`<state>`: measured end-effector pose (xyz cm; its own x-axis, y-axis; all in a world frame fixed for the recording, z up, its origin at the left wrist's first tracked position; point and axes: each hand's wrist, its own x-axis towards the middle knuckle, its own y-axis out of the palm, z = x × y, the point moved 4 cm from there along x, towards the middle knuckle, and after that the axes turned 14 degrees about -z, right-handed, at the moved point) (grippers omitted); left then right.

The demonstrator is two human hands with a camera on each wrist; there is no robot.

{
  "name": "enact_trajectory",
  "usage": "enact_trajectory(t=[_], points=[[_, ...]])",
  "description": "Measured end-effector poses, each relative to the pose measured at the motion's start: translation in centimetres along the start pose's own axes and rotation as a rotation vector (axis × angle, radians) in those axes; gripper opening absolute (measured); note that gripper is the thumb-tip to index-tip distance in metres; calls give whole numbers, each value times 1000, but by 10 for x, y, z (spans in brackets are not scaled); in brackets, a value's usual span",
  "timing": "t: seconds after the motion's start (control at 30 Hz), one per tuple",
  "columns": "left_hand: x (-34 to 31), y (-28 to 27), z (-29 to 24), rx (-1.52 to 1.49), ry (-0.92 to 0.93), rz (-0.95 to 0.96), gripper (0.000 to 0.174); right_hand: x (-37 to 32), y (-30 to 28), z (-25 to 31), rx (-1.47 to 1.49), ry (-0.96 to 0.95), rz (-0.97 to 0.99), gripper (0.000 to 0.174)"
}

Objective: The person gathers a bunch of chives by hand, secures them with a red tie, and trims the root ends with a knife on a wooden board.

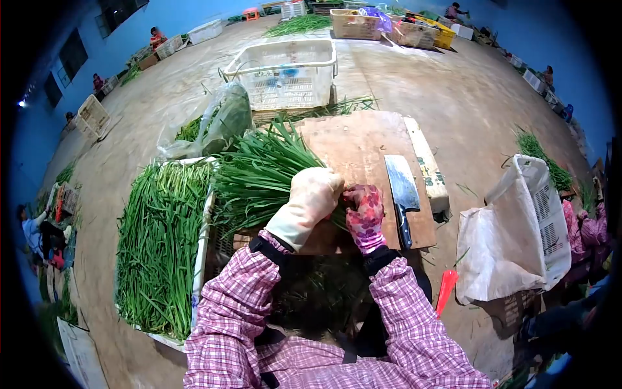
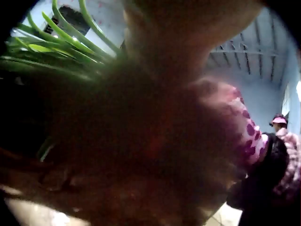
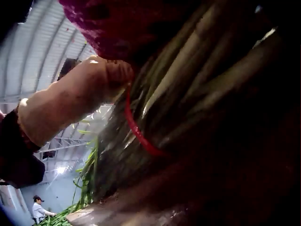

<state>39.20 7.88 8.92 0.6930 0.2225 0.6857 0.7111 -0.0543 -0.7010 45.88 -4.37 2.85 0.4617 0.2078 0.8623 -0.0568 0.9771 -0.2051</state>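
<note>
In the head view a bundle of long green leaves (image 1: 262,170) lies on a wooden board (image 1: 353,139). The left hand (image 1: 312,200), in a cream glove, curls round the bundle near its stem end. Beside it, the right hand (image 1: 364,214), in a pink flowered glove, has curled fingers at the stems. A red band (image 3: 136,133) runs across the pale stems (image 3: 183,70) in the right wrist view, reaching up to the cream-gloved hand (image 3: 77,94). The right fingertips are hidden, so what they pinch is unclear. The left wrist view is mostly dark.
A knife (image 1: 403,194) lies on the board's right side. Left of the board stands a crate of green leaves (image 1: 162,246), with a plastic bag (image 1: 227,120) behind. A white basket (image 1: 285,78) stands beyond the board, and a lined crate (image 1: 505,240) at the right.
</note>
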Motion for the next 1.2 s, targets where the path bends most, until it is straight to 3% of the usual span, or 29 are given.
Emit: enact_trajectory(t=[0.07, 0.23, 0.37, 0.47, 0.57, 0.7, 0.97, 1.07, 1.2], points=[[-1, -3, -1, -153, -201, -40, 10, 4, -2, 4, 9, -27, 6, 34], [2, 15, 7, -148, -377, 93, 8, 7, -5, 4, 72, -78, -7, 33], [4, 9, 2, -140, -146, 22, 9, 8, -7, 5, 116, -5, 13, 33], [4, 5, 0, -91, -171, 32, 7, 6, -4, -1, 112, -24, -15, 34], [6, -5, -5, -87, -370, 85, 9, 7, -4, -2, 77, -7, -2, 34], [-6, 8, 12, -416, -785, 166, 19, 6, -5, 0, 104, 7, 22, 32], [-15, 34, 23, -412, -856, 144, 19, 7, -6, 17, 78, -136, 97, 29], [-13, 19, 14, -589, -1024, 208, 21, 8, -3, 16, -7, -157, 115, 23], [-13, 22, 17, -590, -885, 165, 23, 17, -3, 22, -251, -125, 176, 19]])
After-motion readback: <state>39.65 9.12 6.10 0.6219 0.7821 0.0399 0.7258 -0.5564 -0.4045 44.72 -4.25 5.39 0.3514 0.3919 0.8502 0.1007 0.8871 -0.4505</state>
